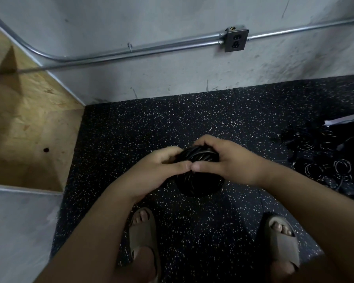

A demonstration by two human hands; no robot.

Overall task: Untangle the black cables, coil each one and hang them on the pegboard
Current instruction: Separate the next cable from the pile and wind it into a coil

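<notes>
I am holding one coiled black cable point(198, 157) tight with both hands. My left hand point(161, 166) is curling round its 9 o'clock side. My right hand point(231, 160) is curling round its 3 o'clock side, and the thumbs are meeting in front. The coil is sitting right between the hands, so neither hand is nearer. Its round ring of thin, smooth, shiny loops is hanging down toward 6 o'clock.

More black cables point(325, 160) are lying in a messy pile on the bumpy speckled floor point(172, 123) at 3 o'clock, well apart from the hands. A hard metal pipe point(151, 50) and a wall socket point(236, 38) are showing at 12 o'clock. A rough wooden board point(29, 119) is at 9 o'clock. I am not seeing the pegboard, so I think I must turn to find it.
</notes>
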